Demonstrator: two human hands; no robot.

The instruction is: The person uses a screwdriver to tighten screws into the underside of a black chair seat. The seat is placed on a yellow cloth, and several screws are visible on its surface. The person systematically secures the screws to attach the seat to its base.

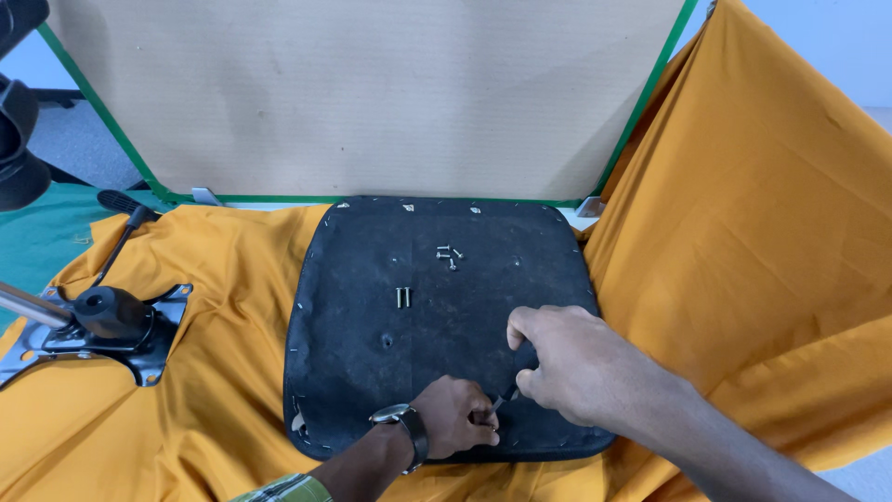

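A black chair seat base [372, 279] lies upside down on an orange cloth [223, 372]. My left hand [455, 418], with a wristwatch on its wrist, is closed on a small thin metal tool near the seat's front edge. My right hand [567, 358] rests on the seat just right of it, fingers curled, its fingertips touching the tool's tip. Two long bolts [403, 297] lie side by side in the middle of the seat. A few small screws [448, 254] lie farther back.
A black metal chair mechanism [111, 321] with a lever [121, 218] and a shiny tube sits on the cloth at the left. A cardboard panel [372, 93] edged in green tape stands behind the seat. Orange cloth rises at the right.
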